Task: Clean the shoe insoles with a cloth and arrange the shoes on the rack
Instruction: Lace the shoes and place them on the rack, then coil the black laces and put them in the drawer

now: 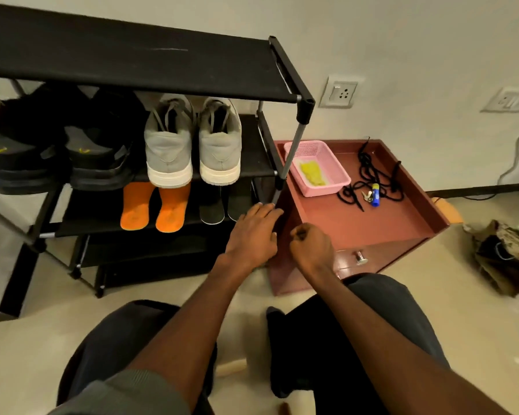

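Note:
A black shoe rack (150,58) stands against the wall. On its second shelf sit a pair of grey shoes (192,145) and a pair of black shoes (57,151), heels toward me. Below lie two orange insoles (155,208) and two dark insoles (219,205). A yellow cloth (312,173) lies in a pink basket (336,167) on the small brown cabinet (372,223). My left hand (253,235) rests with straight fingers at the rack's right front leg. My right hand (310,248) is curled into a fist beside it, with nothing visible in it.
Black shoelaces (372,172), keys and a blue glue stick (375,194) lie on the cabinet top. A patterned bag (510,256) sits on the floor at right. Wall sockets (340,92) are behind the cabinet. My knees fill the foreground.

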